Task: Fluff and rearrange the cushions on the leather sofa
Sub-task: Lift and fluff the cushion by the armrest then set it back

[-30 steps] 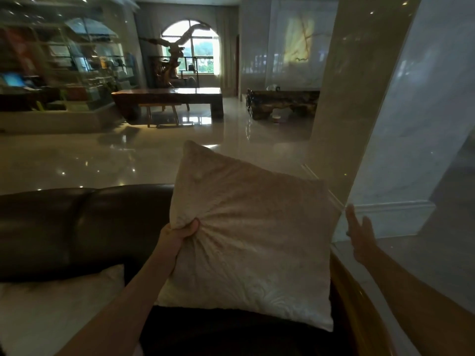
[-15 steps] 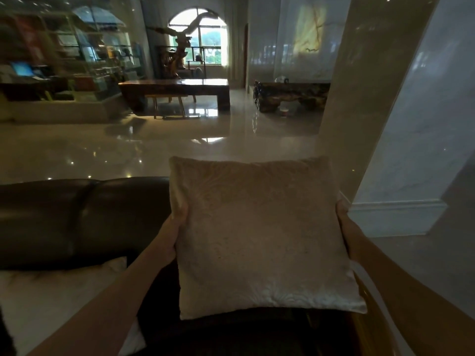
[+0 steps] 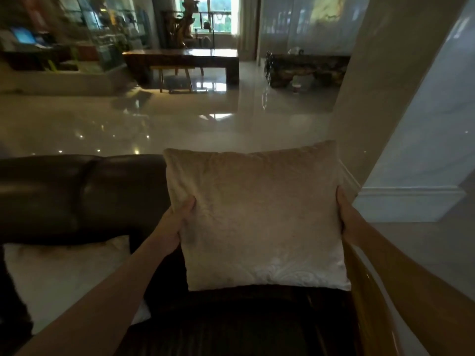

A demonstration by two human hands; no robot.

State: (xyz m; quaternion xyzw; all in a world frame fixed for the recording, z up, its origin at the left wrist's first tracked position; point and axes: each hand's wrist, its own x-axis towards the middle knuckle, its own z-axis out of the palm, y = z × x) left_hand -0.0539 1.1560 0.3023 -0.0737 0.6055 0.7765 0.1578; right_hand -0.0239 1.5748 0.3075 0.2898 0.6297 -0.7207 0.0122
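Observation:
A square beige velvet cushion (image 3: 257, 217) stands upright at the right end of the dark brown leather sofa (image 3: 77, 196), its lower edge on the seat. My left hand (image 3: 180, 217) grips its left edge, thumb on the front face. My right hand (image 3: 343, 214) presses against its right edge, fingers hidden behind the fabric. A second pale cushion (image 3: 66, 276) lies on the seat at lower left, partly cut off by the frame.
A glossy wooden armrest (image 3: 372, 304) curves along the sofa's right end. A marble column (image 3: 411, 124) rises just behind it. Beyond the backrest lies polished floor (image 3: 180, 124), with a long wooden table (image 3: 185, 60) and a carved bench (image 3: 308, 68) farther off.
The cushion went from tilted in my left hand alone to upright and squared. My right hand came in onto its right edge, and the cushion now sits lower on the seat.

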